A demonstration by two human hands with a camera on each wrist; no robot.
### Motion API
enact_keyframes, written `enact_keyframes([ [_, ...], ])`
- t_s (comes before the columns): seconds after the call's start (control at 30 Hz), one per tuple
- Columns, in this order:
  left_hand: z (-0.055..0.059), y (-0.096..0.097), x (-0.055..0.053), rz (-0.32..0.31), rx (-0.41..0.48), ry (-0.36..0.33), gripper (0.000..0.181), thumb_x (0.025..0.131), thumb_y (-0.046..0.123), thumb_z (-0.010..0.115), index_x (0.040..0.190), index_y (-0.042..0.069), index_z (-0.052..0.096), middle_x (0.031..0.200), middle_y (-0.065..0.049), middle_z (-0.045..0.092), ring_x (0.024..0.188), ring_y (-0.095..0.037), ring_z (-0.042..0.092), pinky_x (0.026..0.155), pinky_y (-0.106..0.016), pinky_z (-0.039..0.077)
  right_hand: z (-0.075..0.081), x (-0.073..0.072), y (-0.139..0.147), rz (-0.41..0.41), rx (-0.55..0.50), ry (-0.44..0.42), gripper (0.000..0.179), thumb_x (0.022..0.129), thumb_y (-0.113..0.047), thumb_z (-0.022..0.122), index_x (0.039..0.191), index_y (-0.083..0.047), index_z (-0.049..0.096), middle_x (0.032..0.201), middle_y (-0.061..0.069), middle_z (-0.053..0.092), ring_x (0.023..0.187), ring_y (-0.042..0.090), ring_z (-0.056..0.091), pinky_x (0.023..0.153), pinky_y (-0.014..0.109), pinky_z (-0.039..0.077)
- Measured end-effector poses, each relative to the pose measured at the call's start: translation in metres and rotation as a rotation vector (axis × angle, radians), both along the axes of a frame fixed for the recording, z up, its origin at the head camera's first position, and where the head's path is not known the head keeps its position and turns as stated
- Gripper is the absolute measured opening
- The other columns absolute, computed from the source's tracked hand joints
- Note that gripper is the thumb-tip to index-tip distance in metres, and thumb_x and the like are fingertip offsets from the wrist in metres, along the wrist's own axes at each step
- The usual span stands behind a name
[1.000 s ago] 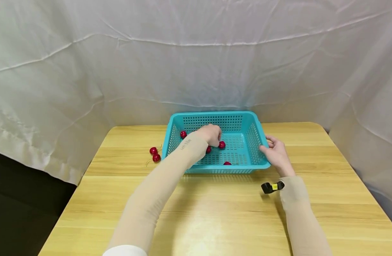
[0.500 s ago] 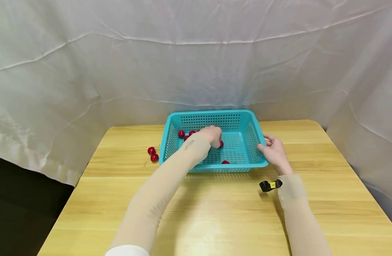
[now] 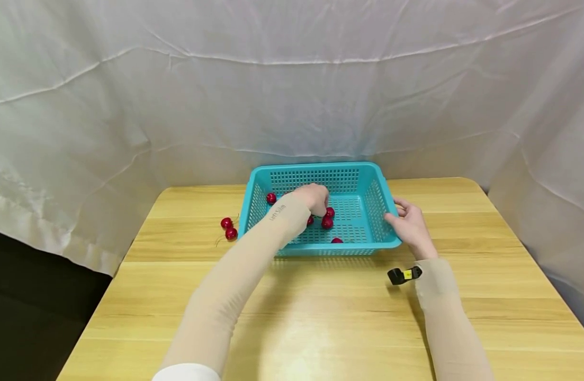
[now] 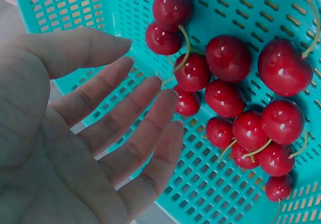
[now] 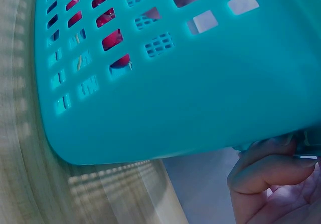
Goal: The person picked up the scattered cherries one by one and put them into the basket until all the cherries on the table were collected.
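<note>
A turquoise plastic basket [image 3: 315, 247] with slotted walls stands at the back of the table. Over its inside, my left hand [image 3: 313, 198] reaches in from the left. In the left wrist view its fingers [image 4: 133, 108] are loosely extended, with the thumb near the index fingertip and nothing held. Red cherries [image 4: 228, 58] with thin stems lie clustered on the basket floor beside the fingertips. Two cherries [image 3: 327, 223] show just right of the hand in the head view; its forearm hides others. My right hand [image 3: 411, 227] grips the basket's right rim, thumb on the rim, fingers outside.
Two cherries [image 3: 231, 234] lie on the wooden table [image 3: 349, 317] left of the basket. A small black camera [image 3: 404, 275] is strapped at the right wrist. Behind the table hangs a pale cloth [image 3: 296, 106], close to the basket's back rim.
My left hand has dipped at the basket's middle, then drawn slightly up and left. Two cherries now show beside it, where one showed a second ago. The right hand keeps its grip.
</note>
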State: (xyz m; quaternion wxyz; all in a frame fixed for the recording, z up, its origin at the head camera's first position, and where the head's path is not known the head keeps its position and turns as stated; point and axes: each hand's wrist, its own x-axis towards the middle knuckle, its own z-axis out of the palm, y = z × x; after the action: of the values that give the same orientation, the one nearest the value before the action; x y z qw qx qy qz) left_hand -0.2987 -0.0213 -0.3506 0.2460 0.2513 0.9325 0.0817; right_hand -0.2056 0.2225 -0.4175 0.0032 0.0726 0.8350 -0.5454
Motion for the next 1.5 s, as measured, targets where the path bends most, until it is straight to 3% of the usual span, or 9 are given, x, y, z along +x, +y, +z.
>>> enact_keyframes([
  [0.2,0.007,-0.009,-0.005,-0.002,0.019,-0.005,0.027,0.099,0.014,0.053,0.124,0.013,0.064,0.124,-0.003,0.062,0.097,-0.017,0.051,0.082,-0.032,0.048,-0.002,-0.001,0.0,0.003,-0.001,0.0,0.061,0.1,-0.01,0.05,0.154,0.006,0.029,0.137,0.037,0.056,0.108,0.033,0.069,0.08,0.036,0.062],
  [0.47,0.021,-0.034,-0.013,0.025,0.124,-0.028,0.024,0.097,0.013,0.053,0.119,0.014,0.064,0.121,-0.003,0.061,0.089,-0.017,0.05,0.075,-0.032,0.044,-0.003,-0.002,-0.002,-0.002,-0.002,0.005,0.061,0.099,-0.009,0.05,0.154,0.006,0.03,0.135,0.037,0.057,0.105,0.032,0.07,0.077,0.035,0.063],
  [0.6,0.026,-0.054,-0.018,0.053,0.139,-0.019,0.028,0.096,0.014,0.055,0.123,0.014,0.062,0.12,-0.004,0.062,0.088,-0.018,0.051,0.077,-0.033,0.045,-0.004,-0.003,-0.002,0.002,-0.005,-0.003,0.061,0.098,-0.01,0.05,0.154,0.005,0.03,0.136,0.037,0.057,0.105,0.032,0.07,0.076,0.032,0.062],
  [0.9,0.043,-0.114,-0.029,0.123,0.195,0.022,0.034,0.096,0.019,0.06,0.129,0.012,0.06,0.134,-0.011,0.061,0.122,-0.028,0.056,0.103,-0.047,0.05,-0.002,-0.003,0.0,0.01,-0.002,-0.011,0.063,0.1,-0.013,0.05,0.156,0.004,0.026,0.139,0.036,0.055,0.116,0.044,0.065,0.081,0.038,0.063],
  [1.07,0.037,-0.156,-0.032,0.18,0.275,0.08,0.036,0.096,0.016,0.06,0.13,0.007,0.059,0.137,-0.017,0.059,0.126,-0.034,0.055,0.107,-0.053,0.048,-0.001,-0.003,0.0,0.012,0.002,-0.006,0.064,0.099,-0.012,0.051,0.156,0.004,0.027,0.137,0.037,0.056,0.113,0.041,0.067,0.08,0.037,0.063],
  [1.17,0.031,-0.176,-0.032,0.235,0.328,0.121,0.038,0.095,0.015,0.059,0.133,0.005,0.057,0.138,-0.019,0.058,0.127,-0.036,0.054,0.107,-0.055,0.047,0.0,-0.003,0.001,0.006,0.008,0.002,0.064,0.099,-0.012,0.052,0.155,0.006,0.029,0.135,0.038,0.056,0.103,0.028,0.072,0.077,0.033,0.063],
  [1.3,0.019,-0.196,-0.029,0.292,0.376,0.181,0.041,0.093,0.01,0.056,0.133,0.003,0.056,0.138,-0.021,0.058,0.126,-0.04,0.056,0.105,-0.056,0.048,0.001,-0.002,0.003,-0.005,0.004,0.007,0.063,0.098,-0.013,0.051,0.155,0.006,0.03,0.133,0.038,0.057,0.09,0.008,0.07,0.073,0.027,0.061],
  [1.5,0.001,-0.219,-0.025,0.341,0.374,0.2,0.044,0.091,0.006,0.052,0.134,-0.001,0.055,0.139,-0.025,0.056,0.126,-0.044,0.055,0.105,-0.057,0.048,0.002,0.0,0.003,-0.013,0.006,0.023,0.062,0.099,-0.013,0.051,0.154,0.007,0.031,0.131,0.037,0.058,0.087,0.004,0.069,0.071,0.022,0.059],
])
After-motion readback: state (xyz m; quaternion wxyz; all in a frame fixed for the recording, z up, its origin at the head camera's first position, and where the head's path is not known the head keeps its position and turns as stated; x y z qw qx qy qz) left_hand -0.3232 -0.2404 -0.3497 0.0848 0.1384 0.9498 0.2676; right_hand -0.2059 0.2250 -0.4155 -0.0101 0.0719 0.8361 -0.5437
